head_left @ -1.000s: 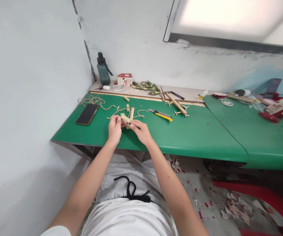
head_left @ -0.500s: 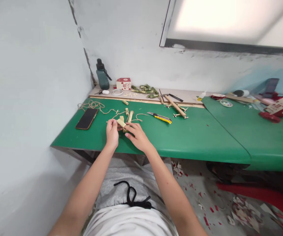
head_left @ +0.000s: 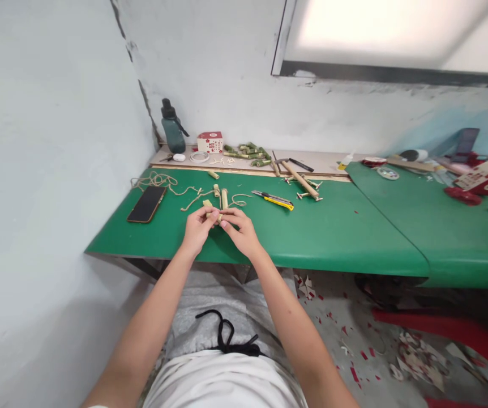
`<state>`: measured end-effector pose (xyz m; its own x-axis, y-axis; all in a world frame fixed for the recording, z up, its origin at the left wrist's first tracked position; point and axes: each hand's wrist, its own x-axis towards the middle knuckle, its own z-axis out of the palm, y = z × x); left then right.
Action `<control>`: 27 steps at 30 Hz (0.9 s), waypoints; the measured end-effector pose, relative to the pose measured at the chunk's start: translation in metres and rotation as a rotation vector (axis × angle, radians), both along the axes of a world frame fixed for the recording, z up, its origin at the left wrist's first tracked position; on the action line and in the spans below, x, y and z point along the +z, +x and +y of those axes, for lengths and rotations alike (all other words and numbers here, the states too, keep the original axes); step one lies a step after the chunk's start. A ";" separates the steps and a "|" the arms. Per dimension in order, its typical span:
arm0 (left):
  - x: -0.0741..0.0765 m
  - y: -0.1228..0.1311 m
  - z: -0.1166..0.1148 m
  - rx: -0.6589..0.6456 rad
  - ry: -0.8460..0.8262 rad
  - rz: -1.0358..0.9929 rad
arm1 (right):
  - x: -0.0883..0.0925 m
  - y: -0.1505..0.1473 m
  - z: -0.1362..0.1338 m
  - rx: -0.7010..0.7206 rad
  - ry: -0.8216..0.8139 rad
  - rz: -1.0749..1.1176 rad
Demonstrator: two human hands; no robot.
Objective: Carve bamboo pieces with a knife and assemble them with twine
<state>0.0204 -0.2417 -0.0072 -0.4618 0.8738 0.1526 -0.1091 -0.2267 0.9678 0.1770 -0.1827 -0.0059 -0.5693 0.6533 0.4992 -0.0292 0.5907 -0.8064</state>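
Observation:
Near the front edge of the green table, my left hand (head_left: 198, 228) and my right hand (head_left: 240, 231) meet, fingers closed around pale bamboo pieces (head_left: 208, 203) that the fingers partly cover. Just beyond them stands or lies a pale bamboo tube (head_left: 225, 198), and left of it a shorter bamboo piece (head_left: 216, 190) with string at it. A thin string (head_left: 191, 202) trails leftward on the table, and another short length curls to the right. One more small bamboo piece (head_left: 213, 175) lies farther back. The yellow utility knife (head_left: 273, 200) rests right of my hands.
A phone (head_left: 146, 204) and coiled twine (head_left: 157, 180) are at the left. Behind stand a bottle (head_left: 173, 131) and a box (head_left: 210, 143), beside green bamboo pieces (head_left: 250, 152). A hammer (head_left: 301, 180) lies back right, over small bamboo assemblies.
My left fingers have moved off the string and closed on the bamboo beside my right fingers. The string end now lies on the table. The view has shifted slightly.

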 end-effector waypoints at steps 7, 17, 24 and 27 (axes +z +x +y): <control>-0.002 -0.008 0.003 0.167 0.061 -0.172 | 0.001 0.002 0.001 0.006 -0.152 0.128; 0.001 0.001 -0.002 0.018 0.029 -0.058 | -0.006 -0.001 0.004 -0.127 -0.249 0.076; 0.002 -0.001 -0.002 0.060 0.041 -0.085 | -0.003 0.005 0.002 -0.302 -0.132 0.162; 0.001 -0.001 -0.001 0.089 0.016 -0.101 | -0.003 0.022 0.002 -0.445 -0.096 0.088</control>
<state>0.0195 -0.2431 -0.0063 -0.5508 0.8267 0.1149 -0.1850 -0.2552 0.9490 0.1986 -0.1810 -0.0087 -0.1816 0.8702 0.4580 0.1397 0.4838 -0.8639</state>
